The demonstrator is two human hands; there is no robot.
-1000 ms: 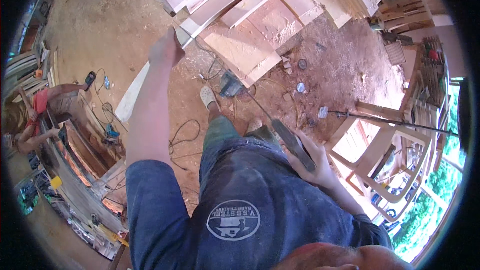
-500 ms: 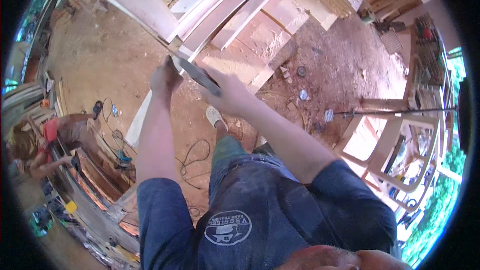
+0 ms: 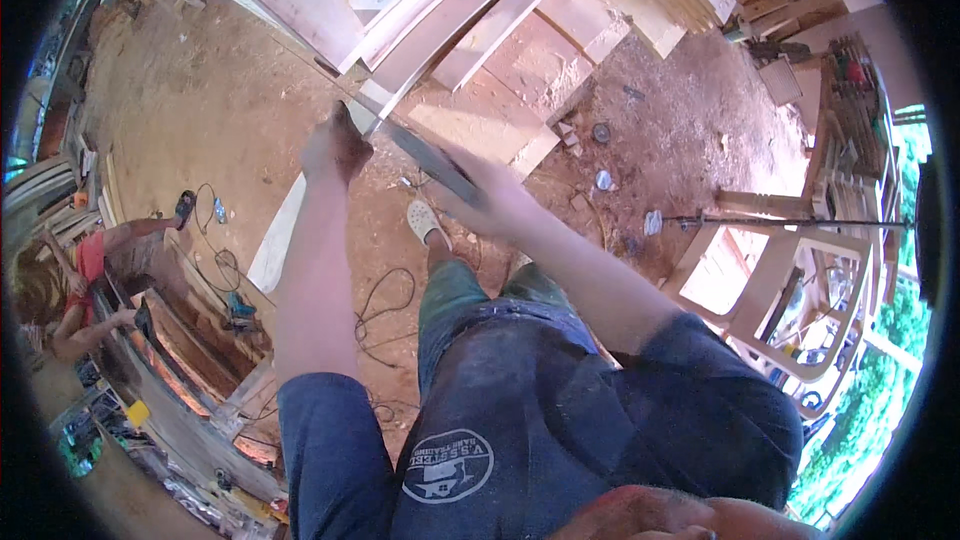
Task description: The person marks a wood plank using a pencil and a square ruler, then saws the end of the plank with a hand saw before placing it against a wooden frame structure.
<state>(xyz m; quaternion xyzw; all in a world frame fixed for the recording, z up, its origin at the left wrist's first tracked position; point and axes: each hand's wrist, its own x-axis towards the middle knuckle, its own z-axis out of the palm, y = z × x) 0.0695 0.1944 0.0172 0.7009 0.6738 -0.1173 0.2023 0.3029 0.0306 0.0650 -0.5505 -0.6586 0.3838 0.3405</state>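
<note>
My left hand [image 3: 337, 147] is closed on a long pale strip of wood [image 3: 278, 240], which slants from beside my left forearm up toward the boards ahead. My right hand [image 3: 490, 190] is wrapped round a long, tapering grey saw-like tool [image 3: 430, 162]. Its narrow end points up and left, to the strip's edge just right of my left hand. The exact kind of tool is hard to make out, and my right fingers are blurred and partly hidden behind it.
Long boards [image 3: 460, 15] and wide panels [image 3: 520, 70] lie ahead, strewn with shavings. A cable [image 3: 385, 305] loops over the dirt floor by my shoe [image 3: 425, 222]. A person [image 3: 85, 270] works at the far left. Wooden frames [image 3: 780, 300] stand at right.
My right hand has drawn the grey tool back, down and to the right. My left hand stays at nearly the same place on the strip. The person at left has shifted a little.
</note>
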